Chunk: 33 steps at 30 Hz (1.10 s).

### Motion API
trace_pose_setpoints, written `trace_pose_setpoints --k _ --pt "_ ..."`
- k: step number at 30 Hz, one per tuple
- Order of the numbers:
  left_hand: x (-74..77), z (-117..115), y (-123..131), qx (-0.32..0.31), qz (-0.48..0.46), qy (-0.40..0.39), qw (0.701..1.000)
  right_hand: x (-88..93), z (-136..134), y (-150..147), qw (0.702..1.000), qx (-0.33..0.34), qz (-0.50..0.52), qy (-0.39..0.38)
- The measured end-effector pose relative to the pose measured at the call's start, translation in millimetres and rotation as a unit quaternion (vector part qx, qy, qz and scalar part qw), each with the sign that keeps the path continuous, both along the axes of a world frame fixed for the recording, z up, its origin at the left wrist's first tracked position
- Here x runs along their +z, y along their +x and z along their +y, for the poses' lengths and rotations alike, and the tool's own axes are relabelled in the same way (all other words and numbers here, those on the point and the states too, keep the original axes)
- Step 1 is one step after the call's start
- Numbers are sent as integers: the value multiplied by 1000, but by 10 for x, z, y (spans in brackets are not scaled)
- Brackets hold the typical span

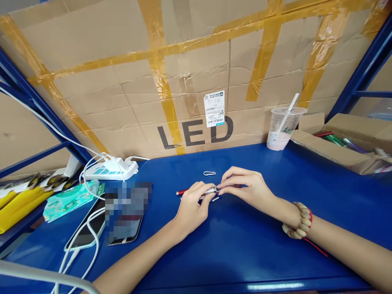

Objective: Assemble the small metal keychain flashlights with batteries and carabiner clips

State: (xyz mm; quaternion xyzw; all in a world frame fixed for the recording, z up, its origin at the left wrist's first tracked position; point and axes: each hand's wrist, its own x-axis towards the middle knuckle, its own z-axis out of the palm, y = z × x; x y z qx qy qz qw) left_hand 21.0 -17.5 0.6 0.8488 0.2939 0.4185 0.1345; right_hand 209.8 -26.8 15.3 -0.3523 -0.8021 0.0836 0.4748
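My left hand (196, 204) is wrapped round a small silvery tube (211, 190) above the middle of the blue table (245, 249). The fingertips of my right hand (245, 185) pinch together at the tube's right end; what they grip there is too small to make out. A red tube (180, 192) lies just left of my left hand, partly hidden behind it. Beneath the hands a blue piece (217, 199) shows in part. Behind them a metal carabiner clip (210, 173) lies on the table.
Two phones (87, 228) and white cables lie at left, near a power strip (112, 169) and a green packet (72, 200). A plastic cup (283, 128) with a straw stands back right, beside an open box (355, 143) of coloured tubes. A large cardboard sheet (190, 90) rises behind.
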Motion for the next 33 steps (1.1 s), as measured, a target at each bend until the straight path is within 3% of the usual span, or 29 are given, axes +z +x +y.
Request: trace_pose_setpoints --k 3,7,11,17,20,25,28,33 --pt "-29 13 -24 -29 27 5 999 -38 4 22 999 4 -39 14" --pt "-52 40 -62 -60 61 17 996 -100 14 3 999 4 -21 -46" --pt "-53 37 -67 -51 45 29 997 -124 -1 -48 994 -2 26 -106" --pt "-93 31 -62 -21 8 86 996 -105 -71 -158 978 -67 80 -182" --pt "-120 63 -83 -29 11 135 990 -78 -91 -197 954 -50 107 -277" --pt "-98 83 -95 -40 12 185 982 -40 -95 -196 878 32 169 -446" --pt "-64 55 -73 -28 -1 151 988 -32 -74 -177 862 44 192 -467" --pt "-63 27 -28 2 -38 40 998 -44 -15 -159 877 34 181 -444"
